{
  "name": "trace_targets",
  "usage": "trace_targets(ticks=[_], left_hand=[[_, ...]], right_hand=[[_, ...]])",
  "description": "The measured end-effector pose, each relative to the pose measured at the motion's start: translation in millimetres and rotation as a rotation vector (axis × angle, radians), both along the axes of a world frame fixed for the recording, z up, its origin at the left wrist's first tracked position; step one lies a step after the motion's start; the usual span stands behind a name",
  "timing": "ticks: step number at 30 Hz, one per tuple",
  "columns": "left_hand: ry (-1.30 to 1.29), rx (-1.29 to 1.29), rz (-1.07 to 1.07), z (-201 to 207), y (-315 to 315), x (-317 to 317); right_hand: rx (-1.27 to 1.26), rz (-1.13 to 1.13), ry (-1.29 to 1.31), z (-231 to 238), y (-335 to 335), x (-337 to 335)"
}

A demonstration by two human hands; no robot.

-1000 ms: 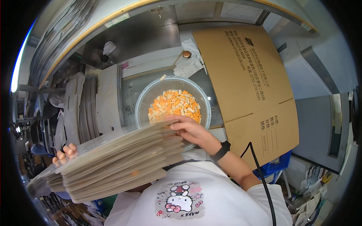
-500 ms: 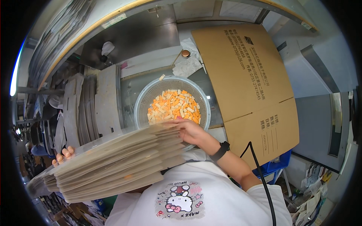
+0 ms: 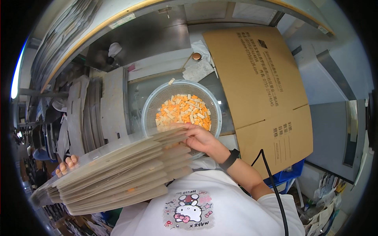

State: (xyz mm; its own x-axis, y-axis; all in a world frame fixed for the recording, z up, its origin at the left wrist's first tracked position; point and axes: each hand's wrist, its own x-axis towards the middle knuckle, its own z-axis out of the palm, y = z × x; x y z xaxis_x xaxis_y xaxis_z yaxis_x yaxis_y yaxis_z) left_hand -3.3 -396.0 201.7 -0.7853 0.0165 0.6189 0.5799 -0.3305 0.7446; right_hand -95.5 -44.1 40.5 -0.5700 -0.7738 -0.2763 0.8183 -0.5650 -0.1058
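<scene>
A thick stack of translucent, pale plastic sheets [image 3: 118,169] slants across my lap and chest, its right corner over the near rim of a round grey-blue plastic basket [image 3: 146,106]. My left hand [image 3: 67,166] hooks its fingers over the stack's far-left edge; the rest of it is hidden behind the sheets. With fingers and thumb at the right corner, my right hand [image 3: 201,138] grips the upper sheets. Below that corner the sheets fan apart. Many small orange and cream block-shaped pieces [image 3: 185,110] lie in the basket. One cream piece [image 3: 171,81] sits at its far rim.
A large flat cardboard box [image 3: 260,78] lies right of the basket, with a black cable [image 3: 275,188] nearer me. Grey boards [image 3: 114,102] stand at the left. Crumpled white paper [image 3: 198,70] and a round copper-coloured knob [image 3: 196,57] lie behind. A shelf edge [image 3: 130,11] crosses above.
The sheets at the stack's right end have spread a little further apart under my right hand. Both hands keep hold of the stack, and the whole view has shifted slightly.
</scene>
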Motion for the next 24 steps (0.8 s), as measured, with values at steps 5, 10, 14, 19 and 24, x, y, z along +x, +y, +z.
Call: trace_targets(ticks=[5,10,14,19,24], left_hand=[[-0.086,0.022,0.064,0.4,-4.0,10.5],[-0.06,-0.03,0.002,2.0,5.8,-0.1],[-0.091,-0.007,-0.007,2.2,-0.1,1.4],[0.136,0.017,-0.044,1.0,24.6,-15.5],[0.07,0.017,-0.043,2.1,16.1,-13.0]], right_hand=[[0.013,-0.02,-0.021,-6.5,-6.1,2.3],[0.031,-0.023,-0.047,-7.1,-5.2,1.7],[0.042,-0.011,-0.033,-6.2,-2.0,0.9],[-0.005,0.023,0.06,-7.1,1.3,-1.2],[-0.037,0.034,0.074,-9.2,4.9,-2.5]])
